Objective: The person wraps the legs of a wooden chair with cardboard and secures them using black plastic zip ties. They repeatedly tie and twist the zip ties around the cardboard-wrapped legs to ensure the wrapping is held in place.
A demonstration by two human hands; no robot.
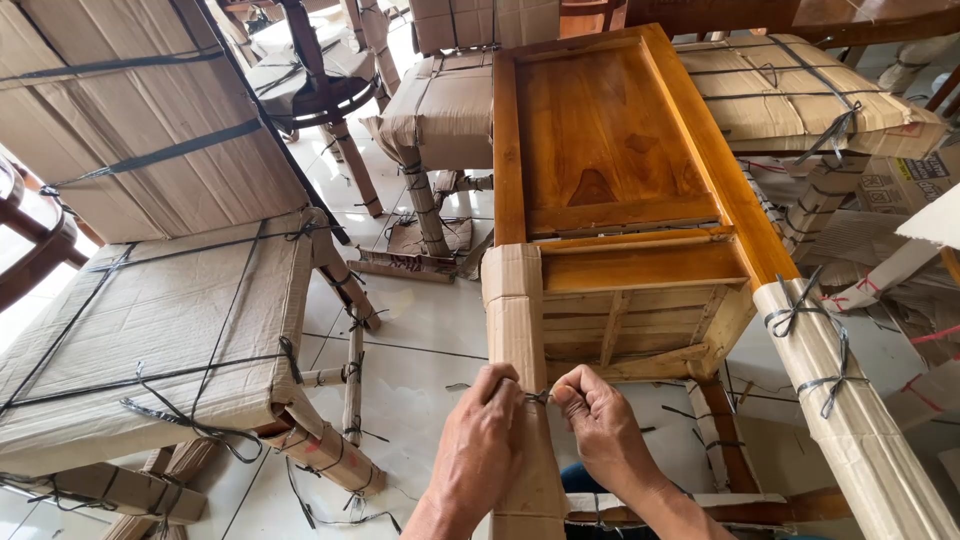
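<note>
A wooden chair [610, 140] lies tilted in front of me, its golden-brown back panel bare. One leg [515, 320] is wrapped in brown cardboard and runs down toward me. My left hand [478, 440] and my right hand [598, 425] both pinch a thin dark strap [538, 397] pulled tight around this wrapped leg, fingers closed on its ends. The chair's other leg [850, 420], on the right, is also cardboard-wrapped and bound with dark straps.
Cardboard-wrapped, strapped chairs stand all around: one [160, 330] at the left, another [445, 110] behind, one [790, 90] at the upper right. Cut strap pieces lie on the white tiled floor [410, 330]. Loose cardboard [900, 270] is piled at the right.
</note>
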